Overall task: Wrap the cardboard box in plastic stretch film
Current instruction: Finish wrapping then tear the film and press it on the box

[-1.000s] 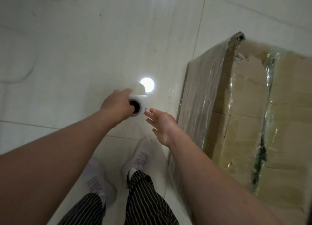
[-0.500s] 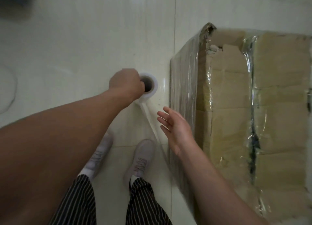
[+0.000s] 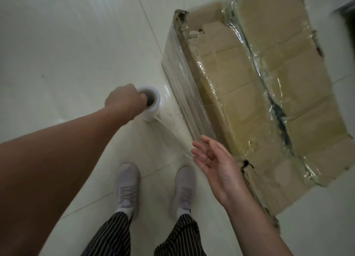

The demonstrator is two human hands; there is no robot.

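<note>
the cardboard box (image 3: 269,94) stands on the pale tiled floor (image 3: 67,54), well to the right of the person's shoes (image 3: 127,186), with one long side facing them. it is a broad, flat-topped carton, brown and matte, torn and crushed at its far left corner, with ragged flaps. it looks bulky and probably too heavy to turn with ease, so the wrap is best carried round it.

glossy, wrinkled film already covers the near side and crosses the top in bands. the roll of stretch film (image 3: 151,105) is a white cylinder with a dark hollow core, held upright just off the box's near side. it looks light and stiff. the left hand (image 3: 124,100) grips its top end, fingers hooked into the core, which seems the right hold since the roll can spin there.

a clear sheet of film (image 3: 172,136) runs taut from the roll toward the box's near corner. it looks thin, clingy and easy to tear or bunch. the right hand (image 3: 217,163) is relaxed, fingers spread, holding nothing, just beside that sheet. whether it touches the film cannot be told.
</note>
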